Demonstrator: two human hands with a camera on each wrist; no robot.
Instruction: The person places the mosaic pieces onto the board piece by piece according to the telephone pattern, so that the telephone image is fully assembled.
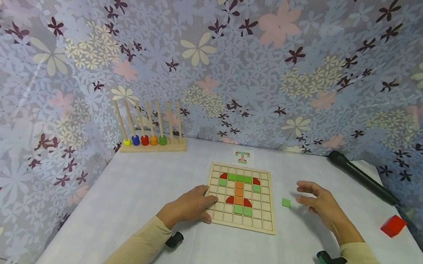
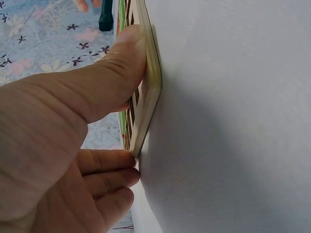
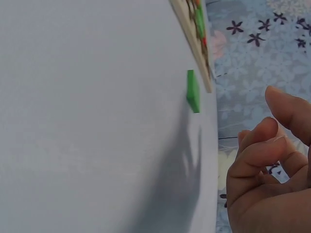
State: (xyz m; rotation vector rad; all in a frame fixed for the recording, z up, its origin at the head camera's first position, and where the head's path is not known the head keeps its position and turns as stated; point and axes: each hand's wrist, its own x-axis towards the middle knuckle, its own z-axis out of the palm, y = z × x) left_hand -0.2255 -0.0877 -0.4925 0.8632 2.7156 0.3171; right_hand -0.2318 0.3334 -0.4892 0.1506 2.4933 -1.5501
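A square wooden grid board [image 1: 223, 217] lies on the table with green, red and orange tiles set in its cells. My left hand [image 1: 191, 205] holds the board at its near left corner, thumb and fingers against the edges, one finger reaching over the cells. In the left wrist view the thumb [image 2: 124, 68] lies against the board's edge [image 2: 153, 82]. A loose green square tile [image 1: 286, 202] sits on the table right of the board. Just right of this tile my right hand [image 1: 320, 204] hovers with loosely bent fingers, holding nothing; the tile [image 3: 193, 92] stands apart from it.
Behind the board lies a small pattern card [image 1: 249, 155]. A wooden bead counting frame [image 1: 153, 146] with several rods stands at the back left. A dark tube-shaped object [image 1: 362, 178] and a red block [image 1: 393, 226] lie on the right. Floral cloth hangs behind the table.
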